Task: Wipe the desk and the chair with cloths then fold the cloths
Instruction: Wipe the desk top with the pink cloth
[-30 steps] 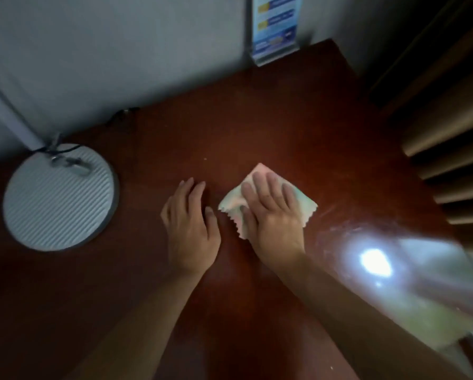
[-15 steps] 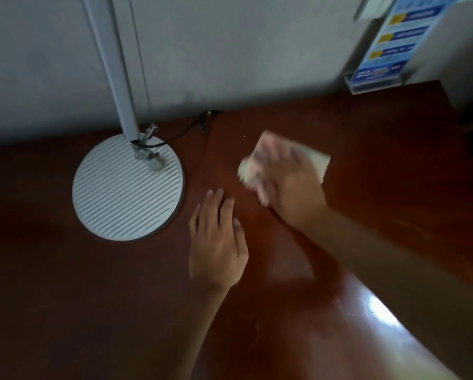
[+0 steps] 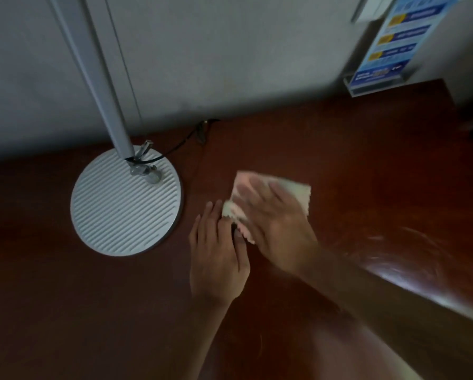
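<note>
A small pale cloth (image 3: 301, 191) with zigzag edges lies flat on the dark red-brown desk (image 3: 353, 160). My right hand (image 3: 273, 218) presses down on it with straight, spread fingers and looks motion-blurred. My left hand (image 3: 216, 250) rests flat on the desk just to the left, its fingertips touching the cloth's near left corner. The chair is out of view.
A lamp's round ribbed grey base (image 3: 125, 201) stands left of my hands, its pole (image 3: 98, 72) rising along the grey wall, with a black cable (image 3: 180, 144) behind. A blue sign in a clear stand (image 3: 386, 50) sits at the back right corner. Glare marks the desk's right side.
My right hand slid the cloth away and to the left, then back toward my left hand. The view swung left and up, bringing the lamp base nearer the middle.
</note>
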`<state>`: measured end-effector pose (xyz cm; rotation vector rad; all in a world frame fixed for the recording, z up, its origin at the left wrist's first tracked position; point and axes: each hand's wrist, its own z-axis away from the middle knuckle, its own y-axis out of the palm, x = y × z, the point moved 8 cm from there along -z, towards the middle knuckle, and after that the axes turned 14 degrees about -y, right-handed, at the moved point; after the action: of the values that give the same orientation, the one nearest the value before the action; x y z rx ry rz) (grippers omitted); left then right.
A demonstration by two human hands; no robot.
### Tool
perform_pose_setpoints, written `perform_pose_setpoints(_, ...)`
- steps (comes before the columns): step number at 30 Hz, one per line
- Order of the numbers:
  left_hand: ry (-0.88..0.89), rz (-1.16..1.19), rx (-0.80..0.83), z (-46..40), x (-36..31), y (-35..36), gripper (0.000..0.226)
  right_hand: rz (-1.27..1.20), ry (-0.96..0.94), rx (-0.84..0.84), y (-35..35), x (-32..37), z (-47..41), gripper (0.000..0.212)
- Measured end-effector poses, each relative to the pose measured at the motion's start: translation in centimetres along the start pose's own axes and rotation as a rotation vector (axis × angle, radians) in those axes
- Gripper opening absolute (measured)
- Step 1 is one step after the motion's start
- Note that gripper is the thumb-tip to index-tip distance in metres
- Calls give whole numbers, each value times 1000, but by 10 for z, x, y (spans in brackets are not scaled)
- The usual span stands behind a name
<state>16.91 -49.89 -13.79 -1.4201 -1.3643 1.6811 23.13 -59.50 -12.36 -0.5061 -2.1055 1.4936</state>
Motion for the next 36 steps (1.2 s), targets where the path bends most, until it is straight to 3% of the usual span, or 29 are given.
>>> perform_pose_setpoints(2,-10,13,-2,1,0,-1,26,-46,-64,3,0,15,18,39)
perform_pose_setpoints(4,-21,25,5,0,0,-1,27,7,-52,95,8,-19,-2,42)
perform_pose_setpoints(8,-25,32,10,0,1,-1,29,125,276,113,-4,-151,-70,55)
perform_pose_setpoints(10,-25,53,10,0,1,0,32,140,326,73,-10,-174,-72,62)
perform_pose_setpoints(14,-5,67,-12,-3,-3,-3,36,104,258,-75,-10,-82,-6,45)
perform_pose_setpoints(17,29,67,-32,-3,-2,-2,36,29,123,-20,-5,-18,35,43)
perform_pose_setpoints(20,14,101,-4,-1,0,-2,38,44,134,38,-3,-36,34,44)
perform_pose_setpoints(24,-6,281,75,-3,0,-11,44,70,357,22,-3,-64,15,51)
perform_pose_setpoints(29,-112,561,90,6,31,-30,39,-42,178,26,11,103,73,50)
perform_pose_setpoints(33,98,394,127,60,39,-41,32,-160,-95,191,12,223,156,44)
perform_pose_setpoints(36,224,310,139,105,34,-46,29,-103,-58,179,2,177,174,48)
